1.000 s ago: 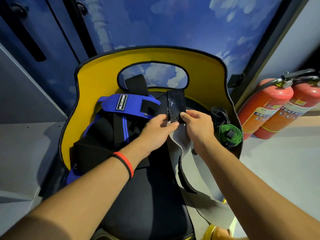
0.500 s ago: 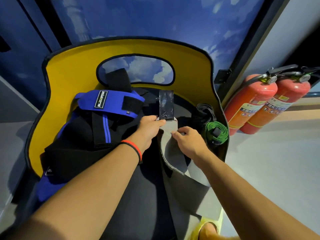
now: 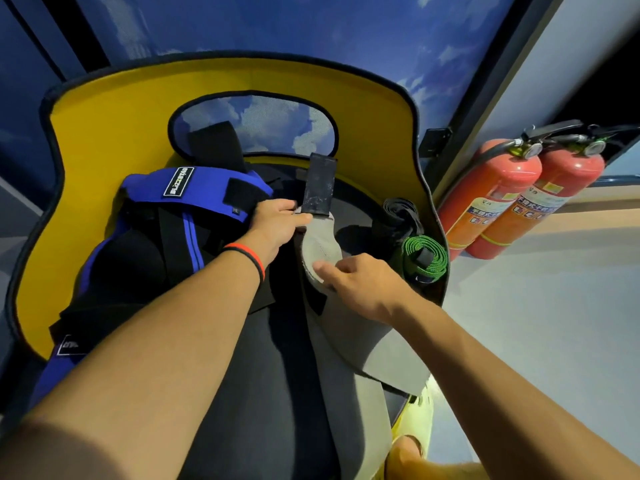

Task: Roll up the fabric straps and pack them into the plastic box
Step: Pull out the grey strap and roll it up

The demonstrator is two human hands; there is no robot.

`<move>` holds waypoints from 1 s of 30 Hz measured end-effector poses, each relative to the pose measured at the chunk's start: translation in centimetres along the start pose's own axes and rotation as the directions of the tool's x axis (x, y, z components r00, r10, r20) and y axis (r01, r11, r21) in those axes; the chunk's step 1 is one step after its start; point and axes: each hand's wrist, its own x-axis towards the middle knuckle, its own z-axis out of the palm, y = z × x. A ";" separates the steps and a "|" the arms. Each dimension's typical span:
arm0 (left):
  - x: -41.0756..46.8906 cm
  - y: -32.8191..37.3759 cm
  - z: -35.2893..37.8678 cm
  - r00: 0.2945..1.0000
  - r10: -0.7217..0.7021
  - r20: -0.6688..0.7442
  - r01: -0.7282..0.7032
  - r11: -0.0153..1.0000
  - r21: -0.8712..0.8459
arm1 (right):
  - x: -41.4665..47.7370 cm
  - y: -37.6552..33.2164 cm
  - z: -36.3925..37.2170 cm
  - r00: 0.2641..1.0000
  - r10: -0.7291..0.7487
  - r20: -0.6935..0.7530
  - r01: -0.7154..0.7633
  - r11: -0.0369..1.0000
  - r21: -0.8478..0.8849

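Grey strap (image 3: 320,244): wide, flat, unrolled; runs from the middle of the chair seat (image 3: 277,393) towards the near right edge, its far end curving upward.
Grey strap's tab (image 3: 318,188): black rectangular patch at the far end, standing up, slightly tilted.
Grip: left hand (image 3: 277,223) pinches the grey strap just below the tab; right hand (image 3: 360,282) has its thumb on it lower down.
Blue strap (image 3: 194,188): broad blue and black, white-lettered label, heaped unrolled on the seat's left.
Green strap (image 3: 412,247): coiled, at the seat's right edge.
Black strap (image 3: 398,216): loosely bundled, just behind the green strap.
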 end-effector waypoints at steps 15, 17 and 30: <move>0.1 -0.1 -0.1 0.999 0.013 -0.038 -0.015 0.999 -0.044 | -4.6 -4.9 4.0 0.993 0.004 0.121 0.062 0.841 -0.537; 0.1 -0.3 -0.1 0.999 0.013 -0.031 -0.014 0.999 -0.039 | -4.2 -4.8 4.0 0.991 0.031 0.130 0.031 0.895 -0.445; 0.1 -0.8 0.3 0.999 0.028 -0.042 -0.031 0.996 -0.080 | -3.7 -2.5 6.5 0.987 0.030 -0.160 -0.066 0.972 -0.225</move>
